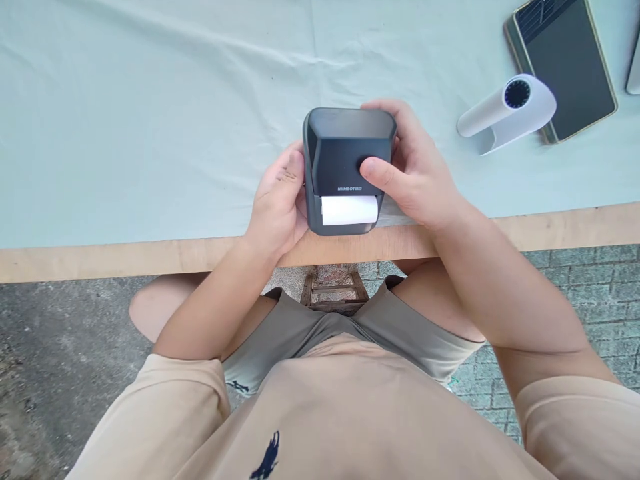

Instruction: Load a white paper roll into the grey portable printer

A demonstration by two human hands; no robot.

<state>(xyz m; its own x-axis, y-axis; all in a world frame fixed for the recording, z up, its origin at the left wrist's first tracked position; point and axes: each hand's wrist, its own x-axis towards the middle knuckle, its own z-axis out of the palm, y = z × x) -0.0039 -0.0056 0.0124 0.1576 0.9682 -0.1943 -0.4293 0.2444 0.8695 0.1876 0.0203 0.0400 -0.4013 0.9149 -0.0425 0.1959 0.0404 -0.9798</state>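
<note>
Pale blue-green cloth [150,133] covers the tabletop [565,227], bare wood showing along your near edge. Your left hand [277,207] has its fingers clamped on the left side of the black NIIMBOT device [340,157], thumb along its wall, other fingers mostly hidden. Your right hand [423,173] is clamped on the right side, thumb tip on the top face, fingers wrapped round the far right corner. Device sits between both hands, over the near edge of the tabletop; can't tell if it touches down. White paper [350,211] shows in the slot at the end nearest you. Off to the right, a white curved gadget [505,112] with a dark round face overlaps the side of a dark-screened tablet [570,70]. Below you: grey shorts [285,333], beige shirt [350,413], grey-green paving [600,287].
</note>
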